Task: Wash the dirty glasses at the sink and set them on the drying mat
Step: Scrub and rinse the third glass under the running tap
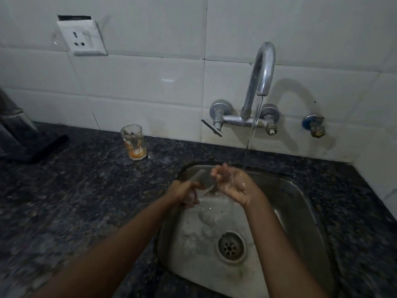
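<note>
Holding a see-through glass [200, 183] over the sink [300, 211], the left hand [185, 193] has its fingers wrapped tight around it. The right hand [233, 183] is open and wet, palm up, touching the glass, just beside the thin water falling from the tap [261, 72]. This looks like the washing step. Another dirty glass [133, 141], orange at the bottom, waits on the counter [75, 190] left of the sink. Next, the held glass probably needs rinsing. No drying mat shows.
</note>
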`<state>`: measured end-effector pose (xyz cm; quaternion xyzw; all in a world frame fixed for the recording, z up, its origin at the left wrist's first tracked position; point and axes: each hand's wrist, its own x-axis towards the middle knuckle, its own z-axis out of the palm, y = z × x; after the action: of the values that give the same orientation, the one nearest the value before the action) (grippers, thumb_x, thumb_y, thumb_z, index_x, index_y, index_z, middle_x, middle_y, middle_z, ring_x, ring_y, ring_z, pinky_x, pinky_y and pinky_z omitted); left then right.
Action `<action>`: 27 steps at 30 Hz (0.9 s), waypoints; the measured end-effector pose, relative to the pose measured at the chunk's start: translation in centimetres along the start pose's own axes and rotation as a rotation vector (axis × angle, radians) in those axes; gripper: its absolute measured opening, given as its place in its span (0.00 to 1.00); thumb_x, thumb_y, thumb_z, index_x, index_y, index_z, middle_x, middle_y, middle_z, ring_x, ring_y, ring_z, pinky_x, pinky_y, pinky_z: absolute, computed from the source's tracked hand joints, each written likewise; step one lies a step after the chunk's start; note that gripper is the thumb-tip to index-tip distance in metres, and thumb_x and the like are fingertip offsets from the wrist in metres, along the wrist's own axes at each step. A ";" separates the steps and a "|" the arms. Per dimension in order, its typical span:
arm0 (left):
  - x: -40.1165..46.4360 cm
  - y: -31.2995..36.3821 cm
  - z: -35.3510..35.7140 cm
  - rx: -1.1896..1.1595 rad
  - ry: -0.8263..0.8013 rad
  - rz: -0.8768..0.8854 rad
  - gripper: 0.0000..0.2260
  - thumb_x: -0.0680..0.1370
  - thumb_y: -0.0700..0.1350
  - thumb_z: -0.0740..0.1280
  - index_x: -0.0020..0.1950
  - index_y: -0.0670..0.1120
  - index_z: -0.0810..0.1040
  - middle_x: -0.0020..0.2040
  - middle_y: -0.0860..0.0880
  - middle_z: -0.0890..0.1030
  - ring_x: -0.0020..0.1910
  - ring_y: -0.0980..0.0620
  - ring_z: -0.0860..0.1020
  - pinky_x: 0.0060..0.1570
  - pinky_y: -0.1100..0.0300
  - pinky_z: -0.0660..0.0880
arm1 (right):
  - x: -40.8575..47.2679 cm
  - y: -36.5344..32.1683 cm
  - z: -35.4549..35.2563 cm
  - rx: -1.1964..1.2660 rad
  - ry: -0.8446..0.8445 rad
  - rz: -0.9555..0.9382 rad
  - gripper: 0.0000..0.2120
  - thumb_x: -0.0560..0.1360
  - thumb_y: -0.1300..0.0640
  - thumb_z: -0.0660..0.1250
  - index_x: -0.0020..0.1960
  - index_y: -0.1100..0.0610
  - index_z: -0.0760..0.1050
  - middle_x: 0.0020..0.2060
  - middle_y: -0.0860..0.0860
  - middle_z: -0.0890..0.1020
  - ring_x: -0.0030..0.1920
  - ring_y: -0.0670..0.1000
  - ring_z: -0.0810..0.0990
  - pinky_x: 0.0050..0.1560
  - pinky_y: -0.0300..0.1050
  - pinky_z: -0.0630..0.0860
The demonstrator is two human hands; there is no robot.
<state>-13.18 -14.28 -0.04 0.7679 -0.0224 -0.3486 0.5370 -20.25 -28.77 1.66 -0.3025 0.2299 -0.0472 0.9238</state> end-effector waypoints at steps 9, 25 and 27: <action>0.3 -1.0 7.1 -0.400 -0.307 -0.221 0.22 0.80 0.50 0.46 0.38 0.39 0.72 0.23 0.40 0.77 0.16 0.51 0.70 0.18 0.74 0.59 | -2.2 -1.4 -2.5 -1.035 0.585 -0.422 0.09 0.68 0.55 0.75 0.41 0.57 0.75 0.40 0.53 0.80 0.42 0.52 0.78 0.46 0.48 0.77; 2.1 4.0 4.7 -0.326 0.125 0.293 0.08 0.79 0.40 0.60 0.46 0.39 0.77 0.32 0.43 0.81 0.28 0.50 0.78 0.33 0.56 0.77 | -3.0 -2.5 -1.6 -1.113 0.509 -0.881 0.19 0.52 0.56 0.83 0.30 0.55 0.73 0.26 0.46 0.77 0.26 0.41 0.72 0.28 0.28 0.69; 2.4 6.4 3.9 -0.273 0.200 0.398 0.13 0.80 0.47 0.61 0.51 0.38 0.76 0.39 0.42 0.82 0.36 0.48 0.79 0.40 0.52 0.76 | -3.2 -2.9 -1.7 -1.127 0.539 -0.940 0.20 0.53 0.56 0.83 0.29 0.54 0.71 0.26 0.47 0.77 0.28 0.45 0.73 0.30 0.30 0.68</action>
<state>-11.36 -21.16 3.41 0.6996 -0.0725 -0.1585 0.6930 -23.70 -31.35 3.38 -0.7696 0.2835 -0.3816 0.4263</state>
